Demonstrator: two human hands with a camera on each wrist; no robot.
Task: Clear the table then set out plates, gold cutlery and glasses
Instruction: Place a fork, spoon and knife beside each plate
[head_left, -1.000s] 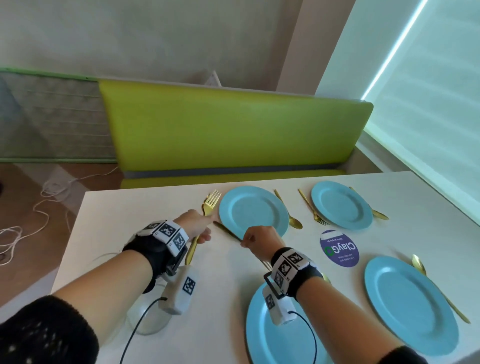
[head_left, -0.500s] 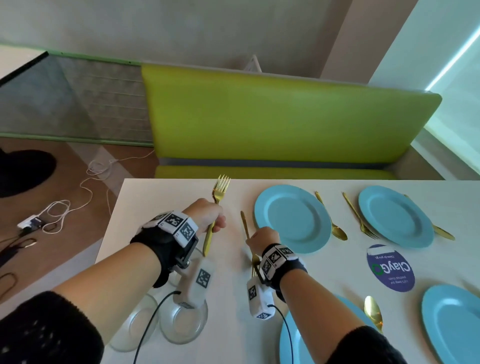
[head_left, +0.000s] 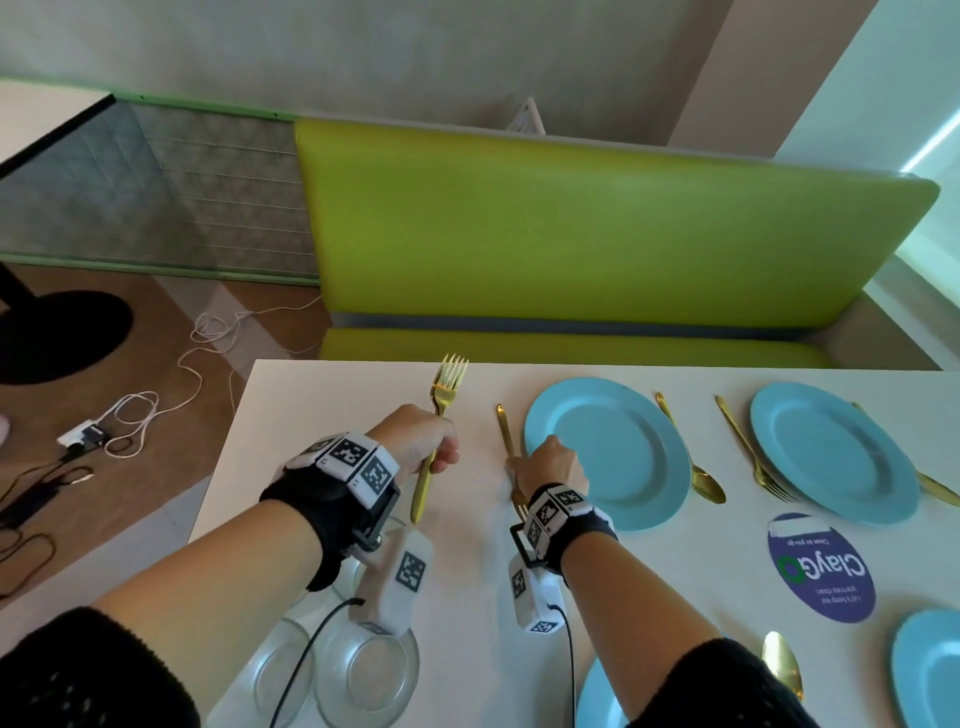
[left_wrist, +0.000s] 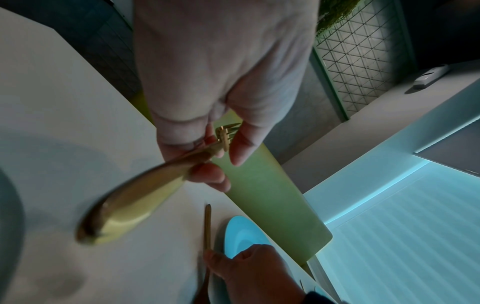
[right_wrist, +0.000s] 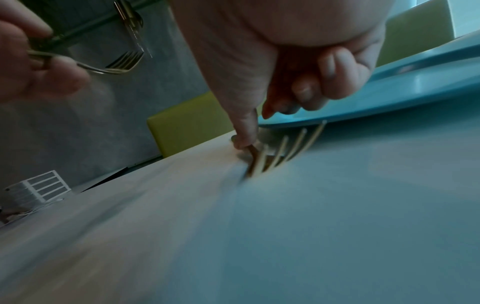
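My left hand (head_left: 436, 447) grips a gold fork (head_left: 451, 379) by its handle above the white table (head_left: 322, 441), tines pointing away; the left wrist view shows the left hand (left_wrist: 218, 156) closed round the fork's (left_wrist: 135, 197) handle. A second gold fork (head_left: 505, 436) lies flat just left of a blue plate (head_left: 602, 452), tines towards me. My right hand (head_left: 545, 460) sits on it. In the right wrist view the thumb (right_wrist: 244, 139) presses on that fork's (right_wrist: 283, 150) neck, and the other fingers curl beside the plate's rim (right_wrist: 389, 90).
Two clear glasses (head_left: 363, 670) stand at the near left under my left wrist. Further right lie a spoon (head_left: 696, 467), another fork (head_left: 753, 457), a second blue plate (head_left: 831, 457) and a purple sticker (head_left: 821, 566). Two more plates (head_left: 930, 670) sit near me. A green bench (head_left: 597, 234) runs behind.
The fork under my right hand has turned from slanting to lying straight beside the plate. My left hand stays raised with its fork. The head view has swung left.
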